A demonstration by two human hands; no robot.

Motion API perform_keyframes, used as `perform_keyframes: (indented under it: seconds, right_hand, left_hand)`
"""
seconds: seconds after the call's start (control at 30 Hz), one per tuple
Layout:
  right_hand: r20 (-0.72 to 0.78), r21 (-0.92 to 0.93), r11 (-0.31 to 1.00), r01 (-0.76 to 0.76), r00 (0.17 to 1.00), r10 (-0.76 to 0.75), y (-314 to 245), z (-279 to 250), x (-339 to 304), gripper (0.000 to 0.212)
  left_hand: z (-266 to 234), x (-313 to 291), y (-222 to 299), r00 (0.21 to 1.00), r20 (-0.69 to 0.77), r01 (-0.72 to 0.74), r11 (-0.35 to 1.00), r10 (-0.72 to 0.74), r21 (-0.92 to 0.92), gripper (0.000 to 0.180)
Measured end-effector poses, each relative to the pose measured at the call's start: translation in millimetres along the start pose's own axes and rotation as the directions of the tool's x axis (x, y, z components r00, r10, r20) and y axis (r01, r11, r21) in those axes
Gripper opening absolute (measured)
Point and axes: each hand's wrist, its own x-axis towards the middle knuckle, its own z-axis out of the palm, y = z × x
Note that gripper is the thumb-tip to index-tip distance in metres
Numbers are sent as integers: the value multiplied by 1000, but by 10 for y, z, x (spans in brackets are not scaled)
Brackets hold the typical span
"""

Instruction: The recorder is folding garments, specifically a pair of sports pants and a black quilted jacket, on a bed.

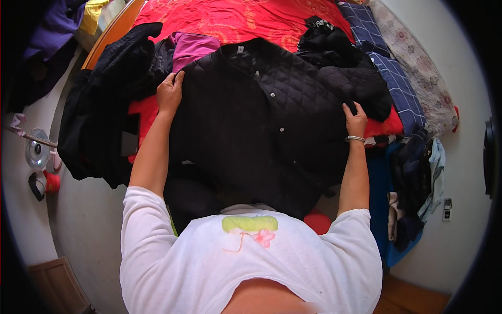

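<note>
In the head view, the black jacket (225, 115) is filling the middle of the frame, its collar lying toward the top over the red bedding (251, 18) and its lower part hanging toward the white shirt (251, 261). The step seems to be spreading it out. Doing that well probably means pulling both sides apart evenly, keeping the row of snaps (272, 94) straight, and smoothing the quilted front, which is creasing at centre right. The dark clothes (107, 94) at upper left and the bunched black garment (327, 42) at upper right are lying close by, so keeping their cloth out of the grasp seems wise.

The left hand (170, 94), left of centre, is grasping the jacket's edge, thumb uppermost. The right hand (356, 119), right of centre, is grasping the opposite edge, thumb and forefinger showing slightly parted; its other fingers are mostly hidden. Both forearms are reaching up the frame, well apart.
</note>
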Motion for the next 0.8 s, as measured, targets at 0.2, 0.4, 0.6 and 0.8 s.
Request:
perform_keyframes:
  seconds: [0.2,0.4,0.6,0.8]
  right_hand:
    - [137,-403,818,412,910,-391,-195,325,-432,41]
    - [578,13,922,387,749,-322,-903,773,-1472,20]
    - [696,14,1000,17,718,-22,-703,731,-1908,37]
    - [852,231,894,-385,523,5,-841,960,-1964,22]
  left_hand:
    - [589,-85,-151,926,5,-326,790,378,520,24]
    - [618,-374,-49,887,220,-459,824,406,331,25]
    - [-268,-614,-459,990,91,-138,811,105,569,53]
    - [-700,-908,-549,939,272,54,870,-211,490,45]
